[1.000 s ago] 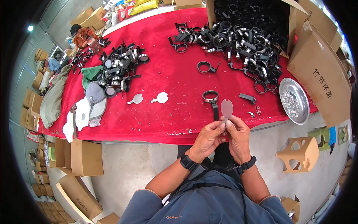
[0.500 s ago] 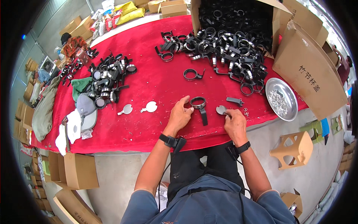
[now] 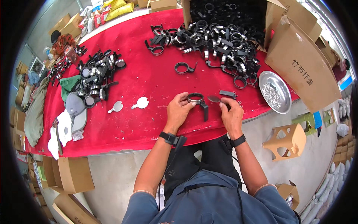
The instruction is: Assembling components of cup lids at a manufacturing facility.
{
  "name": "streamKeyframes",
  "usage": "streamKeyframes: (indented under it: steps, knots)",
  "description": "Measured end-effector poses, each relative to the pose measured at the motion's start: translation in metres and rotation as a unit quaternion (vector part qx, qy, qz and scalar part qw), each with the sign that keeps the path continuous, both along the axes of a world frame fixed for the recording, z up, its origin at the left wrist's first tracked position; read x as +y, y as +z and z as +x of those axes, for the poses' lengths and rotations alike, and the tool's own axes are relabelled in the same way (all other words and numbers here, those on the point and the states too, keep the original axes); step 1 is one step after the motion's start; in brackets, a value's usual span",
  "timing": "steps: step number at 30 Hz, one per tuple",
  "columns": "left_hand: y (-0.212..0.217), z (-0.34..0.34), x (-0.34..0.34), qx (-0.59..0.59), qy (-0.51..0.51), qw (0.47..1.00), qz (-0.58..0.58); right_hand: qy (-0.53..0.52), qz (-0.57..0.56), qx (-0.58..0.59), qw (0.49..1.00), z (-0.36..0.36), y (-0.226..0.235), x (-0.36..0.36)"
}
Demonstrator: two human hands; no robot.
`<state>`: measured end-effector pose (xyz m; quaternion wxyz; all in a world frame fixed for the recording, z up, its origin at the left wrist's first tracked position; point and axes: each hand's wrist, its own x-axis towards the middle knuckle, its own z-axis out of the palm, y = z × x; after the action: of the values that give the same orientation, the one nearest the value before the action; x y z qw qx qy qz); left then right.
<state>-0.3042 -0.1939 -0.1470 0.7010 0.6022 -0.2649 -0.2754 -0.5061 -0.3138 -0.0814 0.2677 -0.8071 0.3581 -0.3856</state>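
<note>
At the middle of the red-covered table, my left hand is closed on the left side of a black and silver ring lid whose black handle hangs toward me. Just right of it, my right hand pinches a small grey round disc by its edge, tipped nearly edge-on. The disc and the ring are close but apart. Beyond my right fingers lies a short black strap piece. Two pale discs with tabs, one nearer and one farther left, rest on the cloth.
A large heap of black ring lids spills from a carton; another pile lies left. One loose ring lid lies between them. A metal bowl of small clear parts stands right, above a tan stool. Someone sits far left.
My right hand has raised and tilted the grey disc, bringing it nearer the ring lid. My left fingers have closed on the ring lid's rim. The whole view has shifted slightly.
</note>
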Motion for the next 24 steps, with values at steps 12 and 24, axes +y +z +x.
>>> streamKeyframes:
  steps: [12, 24]
  knots:
    - [0.015, -0.020, 0.005, -0.027, 0.016, 0.999, 0.016, 0.038, 0.019, 0.022, 0.999, 0.067, 0.002, 0.021]
    - [-0.003, -0.015, -0.002, -0.116, 0.040, 0.992, -0.020, 0.031, -0.073, -0.007, 0.997, 0.067, -0.016, 0.018]
